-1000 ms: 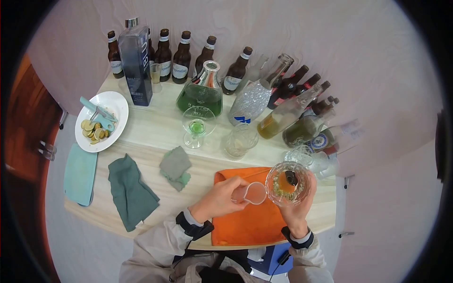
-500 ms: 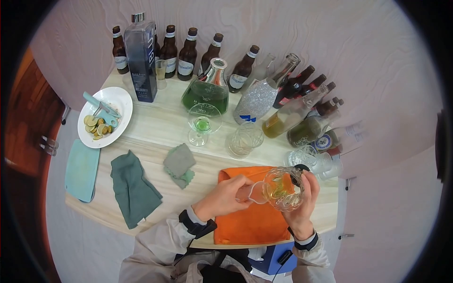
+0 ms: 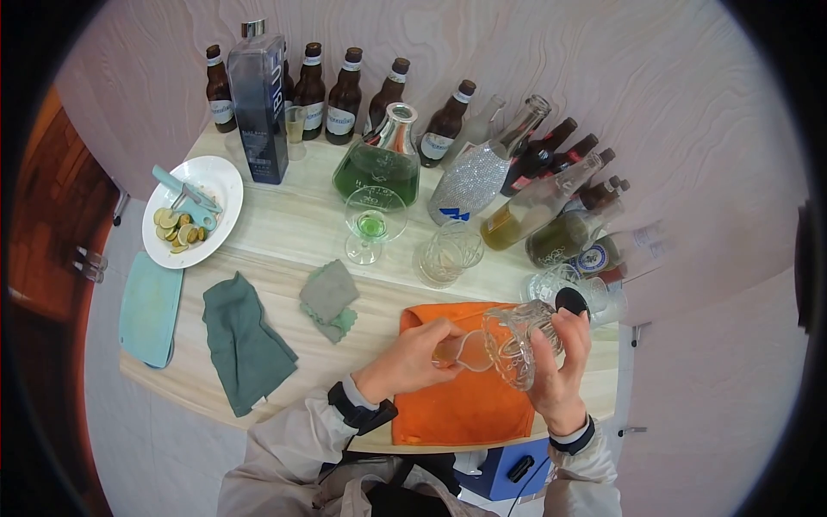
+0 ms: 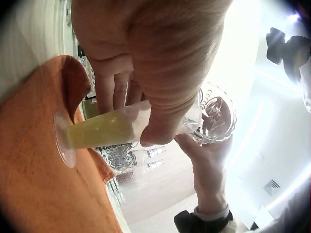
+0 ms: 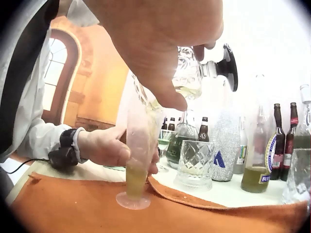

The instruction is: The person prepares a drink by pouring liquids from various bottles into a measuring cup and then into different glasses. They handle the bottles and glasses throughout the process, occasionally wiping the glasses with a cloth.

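My left hand (image 3: pixel 403 362) grips a tall clear footed glass (image 5: pixel 136 177) by its upper part. Yellow-green liquid fills its lower portion, and its round foot is at the orange cloth (image 3: pixel 461 409). To the right, my right hand (image 3: pixel 560 379) holds a patterned glass goblet (image 3: pixel 510 345) tipped nearly on its side, with its black foot (image 3: pixel 572 302) raised to the right. The goblet's rim meets the mouth of the tall glass in the right wrist view. Behind the hands stands a cut-glass tumbler (image 5: pixel 195 165).
A wide-bowled stemmed glass (image 3: pixel 363 250) with green liquid stands before a green decanter (image 3: pixel 375 172). Several bottles line the back, including a glittery silver one (image 3: pixel 469 183). At left are a plate (image 3: pixel 226 194) with lime pieces and a peeler, a mint board (image 3: pixel 148 314) and a green cloth (image 3: pixel 245 345).
My right hand has tipped the goblet from upright to nearly sideways, its rim turning left toward the tall glass. The orange liquid has left its bowl. My left hand keeps its grip.
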`<state>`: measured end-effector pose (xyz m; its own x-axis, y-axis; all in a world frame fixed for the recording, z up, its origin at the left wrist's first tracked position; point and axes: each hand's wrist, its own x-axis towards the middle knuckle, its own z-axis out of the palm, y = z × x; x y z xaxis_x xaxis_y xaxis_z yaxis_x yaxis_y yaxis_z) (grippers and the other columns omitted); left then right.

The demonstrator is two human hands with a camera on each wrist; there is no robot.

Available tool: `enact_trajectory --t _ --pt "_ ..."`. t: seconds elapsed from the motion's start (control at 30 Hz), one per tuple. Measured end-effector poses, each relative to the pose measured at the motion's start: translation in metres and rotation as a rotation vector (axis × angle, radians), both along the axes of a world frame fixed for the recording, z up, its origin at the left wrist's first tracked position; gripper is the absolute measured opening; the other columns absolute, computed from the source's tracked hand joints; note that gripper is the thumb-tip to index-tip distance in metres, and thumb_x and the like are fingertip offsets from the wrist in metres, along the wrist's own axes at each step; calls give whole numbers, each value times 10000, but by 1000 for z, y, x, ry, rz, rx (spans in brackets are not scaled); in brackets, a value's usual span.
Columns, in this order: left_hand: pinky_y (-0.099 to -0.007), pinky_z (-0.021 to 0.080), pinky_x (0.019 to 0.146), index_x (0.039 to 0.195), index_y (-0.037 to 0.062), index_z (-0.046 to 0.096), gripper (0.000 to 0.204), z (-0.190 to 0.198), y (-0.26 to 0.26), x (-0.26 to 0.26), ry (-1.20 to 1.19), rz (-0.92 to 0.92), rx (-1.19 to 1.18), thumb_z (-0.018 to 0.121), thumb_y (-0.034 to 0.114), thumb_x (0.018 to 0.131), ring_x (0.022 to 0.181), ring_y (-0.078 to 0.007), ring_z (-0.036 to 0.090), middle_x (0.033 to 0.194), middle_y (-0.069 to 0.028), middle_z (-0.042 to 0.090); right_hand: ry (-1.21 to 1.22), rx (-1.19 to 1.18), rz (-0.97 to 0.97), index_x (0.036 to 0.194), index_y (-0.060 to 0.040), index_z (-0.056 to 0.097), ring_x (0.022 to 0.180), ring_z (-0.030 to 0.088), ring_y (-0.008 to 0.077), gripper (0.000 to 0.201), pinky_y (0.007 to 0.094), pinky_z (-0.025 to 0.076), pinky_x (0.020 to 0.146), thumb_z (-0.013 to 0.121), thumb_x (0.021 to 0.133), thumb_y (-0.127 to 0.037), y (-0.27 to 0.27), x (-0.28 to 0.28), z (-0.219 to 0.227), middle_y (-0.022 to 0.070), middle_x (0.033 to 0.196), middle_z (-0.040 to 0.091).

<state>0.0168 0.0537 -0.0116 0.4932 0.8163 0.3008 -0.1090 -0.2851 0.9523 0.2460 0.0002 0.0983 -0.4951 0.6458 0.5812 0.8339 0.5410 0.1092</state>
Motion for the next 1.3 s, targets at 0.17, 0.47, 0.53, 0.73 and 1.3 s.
enact_trajectory --t 0.17,0.47,0.53,0.73,1.3 --pt "-326 600 839 1211 2 610 466 -3 1 -2 81 -30 -5 815 -5 793 981 -220 738 1092 -113 701 -180 50 17 1295 -209 674 1260 579 383 487 589 372 1171 817 833 -154 2 2 9 144 1352 566" --pt "-332 591 820 1240 -2 600 499 1 1 -3 78 -35 -22 815 8 789 947 -224 720 1072 -121 698 -211 121 14 1290 -283 681 1282 574 328 446 579 318 1222 809 865 -235 0 2 6 87 1328 591" --pt "-352 587 775 1177 6 596 445 4 0 -1 49 -12 -2 814 7 789 906 -258 698 1026 -121 669 -251 92 16 1291 -284 681 1279 576 325 445 579 316 1223 806 867 -231 0 2 8 84 1329 592" --pt "-344 587 827 1221 4 612 483 0 0 -1 82 -7 -13 815 15 783 956 -243 729 1061 -128 705 -243 92 21 1291 -285 682 1268 576 323 445 581 322 1215 800 868 -213 -1 1 3 85 1339 591" --pt "-369 586 812 1148 17 610 410 -1 0 1 29 -12 -7 826 37 800 985 -292 720 1070 -143 696 770 -211 -136 1450 36 450 1268 561 322 937 426 448 1128 969 683 -105 -13 8 -69 185 1381 526"
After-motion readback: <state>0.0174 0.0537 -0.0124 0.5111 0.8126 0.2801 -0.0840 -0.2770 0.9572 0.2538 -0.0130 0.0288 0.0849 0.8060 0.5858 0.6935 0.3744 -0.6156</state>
